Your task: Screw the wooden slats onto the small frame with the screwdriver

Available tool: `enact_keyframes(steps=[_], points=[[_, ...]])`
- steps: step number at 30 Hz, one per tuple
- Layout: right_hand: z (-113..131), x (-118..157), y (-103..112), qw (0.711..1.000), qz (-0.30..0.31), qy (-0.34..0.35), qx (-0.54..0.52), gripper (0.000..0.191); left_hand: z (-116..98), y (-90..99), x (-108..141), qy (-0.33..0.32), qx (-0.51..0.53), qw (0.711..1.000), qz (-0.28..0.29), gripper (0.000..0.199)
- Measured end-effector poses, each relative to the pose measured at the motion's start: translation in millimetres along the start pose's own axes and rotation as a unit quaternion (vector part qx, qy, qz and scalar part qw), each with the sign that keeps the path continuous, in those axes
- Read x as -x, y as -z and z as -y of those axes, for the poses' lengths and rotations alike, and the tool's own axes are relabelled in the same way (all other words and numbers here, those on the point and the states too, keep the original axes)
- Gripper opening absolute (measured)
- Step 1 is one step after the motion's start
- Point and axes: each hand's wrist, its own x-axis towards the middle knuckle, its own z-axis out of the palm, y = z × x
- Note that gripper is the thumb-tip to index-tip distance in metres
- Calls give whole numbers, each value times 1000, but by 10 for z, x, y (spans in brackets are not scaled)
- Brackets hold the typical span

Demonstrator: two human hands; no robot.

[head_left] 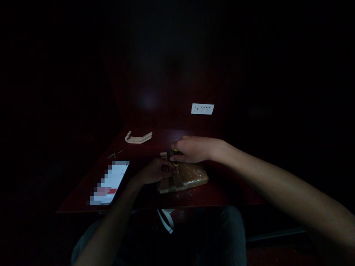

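Note:
My right hand point(184, 149) is wrapped around a screwdriver point(176, 163) with a yellow and black handle, held upright with its tip down. Close beneath it, my left hand point(155, 170) has its fingers pinched together beside the tip; what they hold is too dark and small to make out. Under both hands is a flat brown block point(194, 173) wrapped in shiny clear film. Across its left part lies a beige piece with two arms point(164, 186), partly hidden by my left hand.
Back left on the dark red table point(149, 199) lies a beige curved bracket point(138, 139). Several thin metal screws point(112, 155) lie in front of it. A lit phone-like screen point(111, 184), partly blurred, is at left. A white socket panel point(202, 109) is on the back wall.

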Motion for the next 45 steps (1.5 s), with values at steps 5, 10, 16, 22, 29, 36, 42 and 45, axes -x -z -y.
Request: enact_keyframes(steps=[5, 10, 16, 22, 29, 36, 42, 45], points=[[-22, 28, 6, 998, -24, 34, -41, 21, 1, -9, -9, -7, -21, 1000, -19, 24], [-20, 9, -34, 999, -16, 30, -32, 22, -24, -4, 0, -3, -13, 1000, -2, 23], [35, 2, -27, 999, -5, -29, -12, 38, -62, 7, 5, -9, -14, 1000, 2, 21], [21, 54, 2, 999, -7, 9, -48, 23, -28, 7, 4, -9, 1, 1000, 2, 21], [-1, 31, -27, 1000, -4, -2, -6, 29, -45, 10, 20, 0, -2, 1000, -4, 20], [-14, 47, -57, 999, -16, -2, -47, 28, -60, 14, 25, 5, -6, 1000, 6, 22], [-64, 44, -74, 998, -24, 34, -46, 21, -88, 49, 46, 0, -40, 999, 15, 23], [-63, 34, -78, 999, -26, 18, -23, 28, -75, 52, 39, -10, -41, 999, 15, 23]])
